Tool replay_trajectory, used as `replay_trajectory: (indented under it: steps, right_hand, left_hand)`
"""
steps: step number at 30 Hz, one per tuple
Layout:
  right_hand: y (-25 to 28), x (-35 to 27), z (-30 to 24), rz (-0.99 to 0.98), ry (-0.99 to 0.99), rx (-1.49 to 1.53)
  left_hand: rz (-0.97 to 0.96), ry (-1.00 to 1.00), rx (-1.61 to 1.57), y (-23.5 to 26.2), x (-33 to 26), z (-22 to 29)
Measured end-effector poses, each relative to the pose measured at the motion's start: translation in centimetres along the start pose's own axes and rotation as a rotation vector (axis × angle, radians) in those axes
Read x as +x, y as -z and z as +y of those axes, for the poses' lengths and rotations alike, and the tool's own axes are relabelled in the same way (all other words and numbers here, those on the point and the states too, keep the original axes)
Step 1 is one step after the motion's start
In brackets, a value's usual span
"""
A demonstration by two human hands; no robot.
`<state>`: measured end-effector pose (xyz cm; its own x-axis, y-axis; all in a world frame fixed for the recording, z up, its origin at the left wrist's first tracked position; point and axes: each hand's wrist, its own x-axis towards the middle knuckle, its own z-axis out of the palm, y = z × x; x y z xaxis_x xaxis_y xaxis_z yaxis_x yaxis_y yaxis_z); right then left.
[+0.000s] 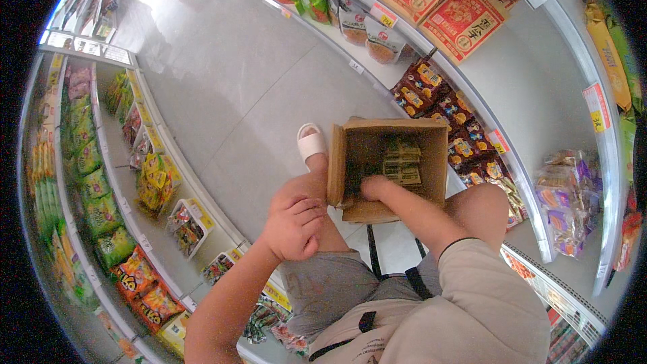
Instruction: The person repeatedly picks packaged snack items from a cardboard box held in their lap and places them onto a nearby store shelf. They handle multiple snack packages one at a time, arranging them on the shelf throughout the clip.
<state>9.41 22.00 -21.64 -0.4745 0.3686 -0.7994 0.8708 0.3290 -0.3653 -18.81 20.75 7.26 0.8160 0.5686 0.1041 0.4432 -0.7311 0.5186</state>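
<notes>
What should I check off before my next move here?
1. Cardboard box open at the top: ok, its inside is in view.
2. Packets in the box: ok, stacked against its far right side.
3. Right grip clear of the box: not ok, it is down inside.
4. Right grip holding a packet: cannot tell, fingers hidden.
5. Left grip off the box: ok, resting on the left leg.
6. Box firmly supported: cannot tell, its underside is hidden.
</notes>
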Motion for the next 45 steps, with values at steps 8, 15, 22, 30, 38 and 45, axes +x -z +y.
replay_trajectory:
  steps: [8,15,22,30,38,45]
  right_hand:
    - [-0.3,-1.4,1.0,0.203,0.009,-0.009]
    - [2.9,-6.4,0.1,0.524,0.094,0.211]
    - [8.2,-12.7,1.7,0.952,0.022,0.426]
    - [7.8,-20.0,5.2,1.137,0.096,-0.103]
    - [7.5,-21.0,4.4,1.159,-0.074,0.032]
    - [9.9,-24.7,3.7,1.358,-0.02,-0.038]
  left_hand:
    - [-0.024,0.018,0.053,0.3,0.0,0.5]
    - [0.053,-0.003,0.084,-0.3,-0.4,0.5]
    - [0.099,-0.032,0.125,-0.7,0.1,0.3]
    - [0.11,0.028,0.161,-0.7,-0.2,1.5]
    - [0.067,0.041,0.199,-0.4,-0.5,1.4]
    - [0.143,0.016,0.173,-1.2,-0.5,0.9]
